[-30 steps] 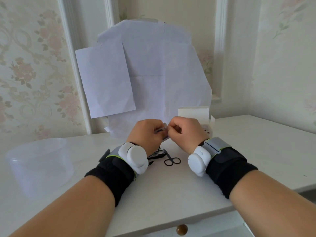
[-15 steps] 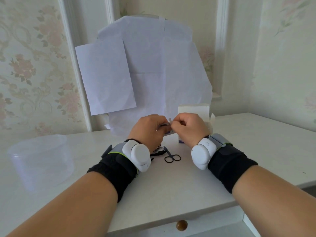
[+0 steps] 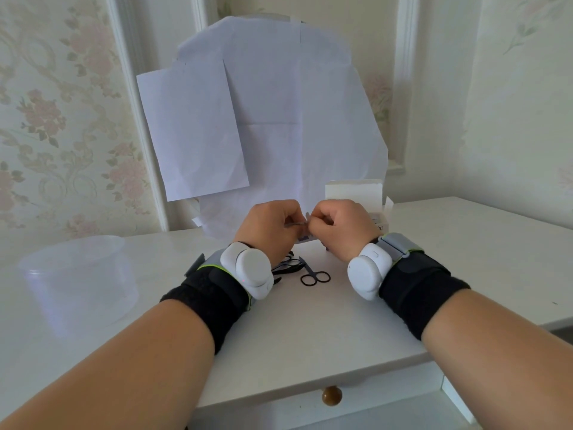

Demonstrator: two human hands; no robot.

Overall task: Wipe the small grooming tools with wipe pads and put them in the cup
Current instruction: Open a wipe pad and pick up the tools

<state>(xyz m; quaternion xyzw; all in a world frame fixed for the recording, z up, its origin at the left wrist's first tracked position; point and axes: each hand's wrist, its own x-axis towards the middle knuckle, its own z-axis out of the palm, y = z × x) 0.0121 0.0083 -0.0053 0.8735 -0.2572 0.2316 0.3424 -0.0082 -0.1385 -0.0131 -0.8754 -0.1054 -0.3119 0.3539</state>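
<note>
Above the desk [image 3: 310, 330], our left hand [image 3: 269, 231] and right hand [image 3: 338, 228] meet, fingers pinching a small packet [image 3: 305, 235]. Scissors [image 3: 311, 273] lie below; cup [image 3: 77, 280] far left.

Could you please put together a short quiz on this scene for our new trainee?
1. True or false: the small scissors lie inside the plastic cup.
2. What do the left hand and the right hand hold between them? A) a small packet B) the scissors C) the cup
3. Fill in: the white box stands behind the ______ hand.

Key: 1. False; they lie on the table between the wrists, and the cup stands apart on the left. 2. A, both hands pinch it. 3. right
</note>
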